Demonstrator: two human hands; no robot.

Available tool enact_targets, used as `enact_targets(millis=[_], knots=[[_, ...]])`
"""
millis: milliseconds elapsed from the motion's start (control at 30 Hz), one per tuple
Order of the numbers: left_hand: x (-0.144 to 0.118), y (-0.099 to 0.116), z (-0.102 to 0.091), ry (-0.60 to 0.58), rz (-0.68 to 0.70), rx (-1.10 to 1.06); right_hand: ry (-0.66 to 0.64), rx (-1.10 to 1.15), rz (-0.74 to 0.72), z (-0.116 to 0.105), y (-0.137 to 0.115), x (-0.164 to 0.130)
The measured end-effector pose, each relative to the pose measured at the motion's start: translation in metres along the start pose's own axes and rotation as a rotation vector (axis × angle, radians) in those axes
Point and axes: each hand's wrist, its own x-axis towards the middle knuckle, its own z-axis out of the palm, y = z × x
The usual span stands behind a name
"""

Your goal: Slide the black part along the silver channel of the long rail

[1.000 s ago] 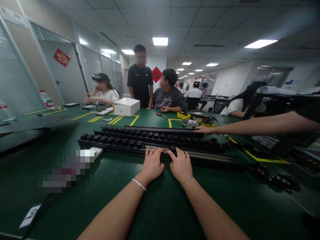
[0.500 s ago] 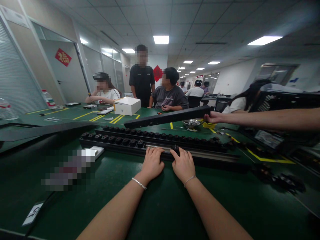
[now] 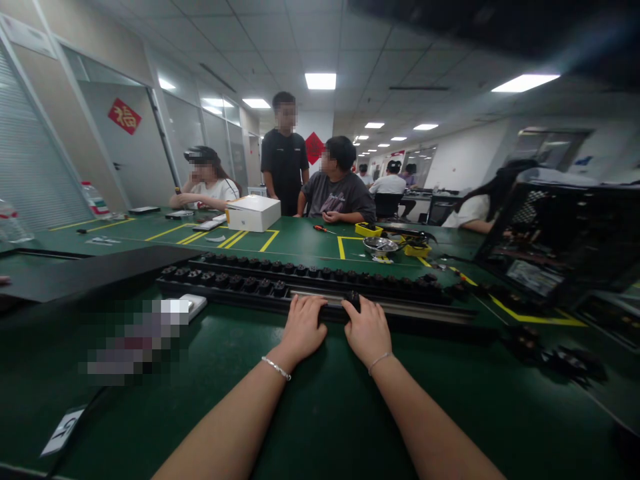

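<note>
A long black rail (image 3: 425, 309) lies crosswise in front of me, with a bare silvery channel in its middle and right part. Several black round socket-like pieces (image 3: 250, 283) fill its left part. My left hand (image 3: 306, 327) rests on the rail's front edge, fingers stretched out and holding nothing. Beside it, my right hand (image 3: 369, 328) has thumb and fingers around a single black round socket-like piece (image 3: 353, 298) at the channel; the fingertips are partly hidden. Directly behind lies a second black rail with another row of such pieces (image 3: 313, 271).
At left lie a dark panel (image 3: 100, 267) and a blurred-out phone-like object (image 3: 193, 307). Further back are a white box (image 3: 254, 215), a metal bowl (image 3: 380, 246) and a screwdriver (image 3: 323, 229). Loose black parts (image 3: 555, 353) and an open black case (image 3: 565, 233) stand right. Several people sit or stand beyond.
The long black bar held by another person's hand has left the space above the rails; a dark blurred shape now shows at upper right. My hands stay almost still.
</note>
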Motion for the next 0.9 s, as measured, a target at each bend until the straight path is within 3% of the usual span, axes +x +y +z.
enact_targets(millis=[900], knots=[[0.001, -0.001, -0.002, -0.008, 0.006, -0.018, -0.034, -0.041, 0.079, -0.008, 0.011, -0.002]])
